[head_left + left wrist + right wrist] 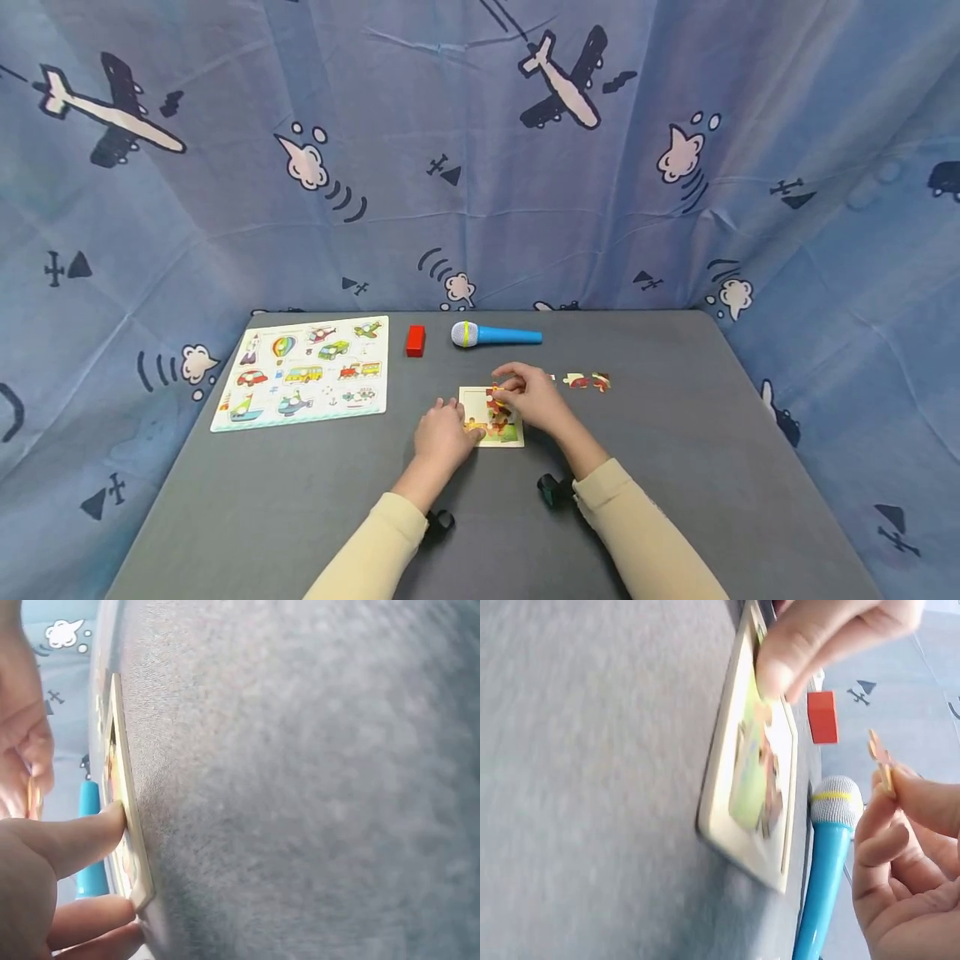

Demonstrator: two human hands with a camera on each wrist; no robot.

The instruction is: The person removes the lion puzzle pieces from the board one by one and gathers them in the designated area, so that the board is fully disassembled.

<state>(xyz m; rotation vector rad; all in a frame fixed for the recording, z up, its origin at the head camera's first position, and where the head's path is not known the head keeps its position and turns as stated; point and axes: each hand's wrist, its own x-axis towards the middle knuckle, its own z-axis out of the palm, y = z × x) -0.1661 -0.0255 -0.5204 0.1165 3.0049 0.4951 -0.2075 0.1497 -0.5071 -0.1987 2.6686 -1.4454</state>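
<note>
A small wooden jigsaw puzzle board (471, 392) lies on the grey table, partly filled with colourful pieces along its bottom and right side. My left hand (441, 433) holds it at the lower left, the thumb (101, 832) on its face and the fingers by its left edge. Above the board's upper right, my right hand (536, 402) pinches a puzzle piece (883, 763) between thumb and forefinger. In the right wrist view this piece appears edge-on and apart from the board. Loose puzzle pieces (576, 381) lie right of the right hand.
Behind the board lie a blue toy microphone (502, 335) and a red block (416, 341). A large picture board with vehicles (307, 375) occupies the table's left side. A blue airplane-print curtain (480, 167) hangs behind the table. Black wrist devices (553, 492) sit at both sleeves.
</note>
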